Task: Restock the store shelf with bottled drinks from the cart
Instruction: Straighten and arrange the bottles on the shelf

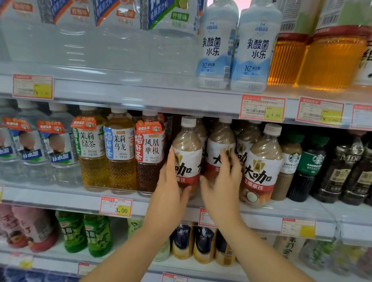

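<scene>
Several brown latte bottles with white caps and white-red labels stand on the middle shelf (286,210). My left hand (171,184) grips the leftmost latte bottle (187,151) from its left side, fingers up the label and thumb under its lower front. My right hand (221,183) reaches toward the second latte bottle (219,141) with straight, blurred fingers against its label. A third latte bottle (263,166) stands free at the shelf's front, right of my right hand. The cart is out of view.
Left of the lattes stand tea bottles (118,149) and clear water bottles (59,147). Starbucks bottles (311,167) and dark coffee bottles (341,171) stand to the right. The upper shelf holds large water bottles and white yoghurt drinks (216,46). Green and pink bottles fill the lower shelf.
</scene>
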Tool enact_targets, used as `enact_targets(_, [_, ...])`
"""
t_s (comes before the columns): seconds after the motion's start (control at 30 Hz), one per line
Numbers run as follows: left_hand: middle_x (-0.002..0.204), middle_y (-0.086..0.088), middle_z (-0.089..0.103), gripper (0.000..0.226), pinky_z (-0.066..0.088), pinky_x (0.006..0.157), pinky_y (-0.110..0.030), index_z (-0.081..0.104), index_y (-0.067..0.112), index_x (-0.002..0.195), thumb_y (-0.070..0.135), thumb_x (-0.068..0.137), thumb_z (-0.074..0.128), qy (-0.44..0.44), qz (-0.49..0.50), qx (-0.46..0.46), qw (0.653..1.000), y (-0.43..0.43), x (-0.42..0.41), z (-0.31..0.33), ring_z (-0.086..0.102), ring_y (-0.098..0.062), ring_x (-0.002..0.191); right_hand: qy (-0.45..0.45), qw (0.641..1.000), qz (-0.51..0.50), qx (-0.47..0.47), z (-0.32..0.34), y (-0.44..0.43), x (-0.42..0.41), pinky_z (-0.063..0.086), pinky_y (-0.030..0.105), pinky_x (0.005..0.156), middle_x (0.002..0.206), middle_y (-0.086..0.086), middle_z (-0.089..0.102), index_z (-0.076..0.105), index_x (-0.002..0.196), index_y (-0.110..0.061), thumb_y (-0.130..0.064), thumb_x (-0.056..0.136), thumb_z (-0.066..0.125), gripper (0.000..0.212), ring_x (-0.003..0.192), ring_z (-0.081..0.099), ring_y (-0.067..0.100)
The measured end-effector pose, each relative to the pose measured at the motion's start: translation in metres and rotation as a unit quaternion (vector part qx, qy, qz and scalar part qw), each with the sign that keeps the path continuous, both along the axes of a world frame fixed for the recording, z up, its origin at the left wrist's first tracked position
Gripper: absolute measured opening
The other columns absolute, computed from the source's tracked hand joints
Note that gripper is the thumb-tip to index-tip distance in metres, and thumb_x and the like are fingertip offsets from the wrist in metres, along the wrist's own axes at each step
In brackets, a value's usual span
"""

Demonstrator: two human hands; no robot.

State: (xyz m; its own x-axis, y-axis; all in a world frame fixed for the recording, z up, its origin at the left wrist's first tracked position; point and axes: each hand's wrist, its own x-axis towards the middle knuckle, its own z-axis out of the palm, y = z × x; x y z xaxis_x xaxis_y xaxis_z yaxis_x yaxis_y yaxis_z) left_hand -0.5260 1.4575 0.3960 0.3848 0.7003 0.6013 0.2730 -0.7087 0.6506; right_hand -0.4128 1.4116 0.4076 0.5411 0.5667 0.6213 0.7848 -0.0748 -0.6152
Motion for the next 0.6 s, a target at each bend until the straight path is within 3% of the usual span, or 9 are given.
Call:
enact_targets(0.07, [0.152,-0.001,0.020,0.100,0.049,0.085,-0.032,-0.024,0.054,0.129,0.018,0.088,0.060,0.001,-0.001,0.001,1.000,0.000,0.000,-0.001,0.056,-0.023,0.110,-0.104,0.994,0.004,-0.045,-0.010,-0.011,0.002,0.036,0.034,0.107,0.144,0.008,0.030,0.040,0.139,-0.015,-0.012,0.086,0.057,0.055,0.130,0.032,0.023])
enact_targets(0.17, [0.152,0.001,0.019,0.100,0.047,0.083,-0.029,-0.024,0.055,0.127,0.018,0.089,0.060,0.002,0.001,-0.005,1.000,0.000,0.000,-0.001,0.056,-0.022,0.111,-0.158,0.978,-0.009,-0.134,-0.008,-0.015,0.013,0.049,0.039,0.091,0.141,0.008,0.030,0.040,0.139,-0.014,-0.011,0.087,0.053,0.054,0.123,0.036,0.025])
enact_targets(0.33, [0.151,0.001,0.020,0.098,0.046,0.087,-0.030,-0.023,0.053,0.129,0.018,0.089,0.059,0.002,-0.001,-0.012,1.000,0.000,0.001,-0.001,0.053,-0.023,0.113,-0.157,0.965,-0.008,-0.210,0.005,-0.010,0.021,0.051,0.036,0.086,0.147,0.006,0.014,0.031,0.142,-0.016,-0.017,0.086,0.054,0.060,0.130,0.027,0.027])
enact_targets(0.5, [0.150,0.004,0.021,0.098,0.049,0.089,-0.035,-0.022,0.055,0.130,0.018,0.089,0.059,0.001,-0.003,-0.011,1.000,0.000,0.000,-0.001,0.055,-0.025,0.110,-0.116,0.962,0.001,-0.247,0.002,-0.012,0.025,0.043,0.038,0.100,0.155,0.004,-0.015,0.027,0.144,-0.021,-0.021,0.091,0.050,0.058,0.142,0.015,0.029])
enact_targets(0.6, [0.149,0.004,0.023,0.098,0.050,0.087,-0.034,-0.021,0.055,0.130,0.018,0.089,0.059,0.002,-0.005,-0.018,1.000,0.000,0.000,-0.001,0.057,-0.022,0.105,-0.080,0.958,0.013,-0.274,0.006,-0.006,0.024,0.040,0.042,0.104,0.155,0.006,-0.023,0.026,0.144,-0.019,-0.026,0.094,0.045,0.054,0.142,0.015,0.031])
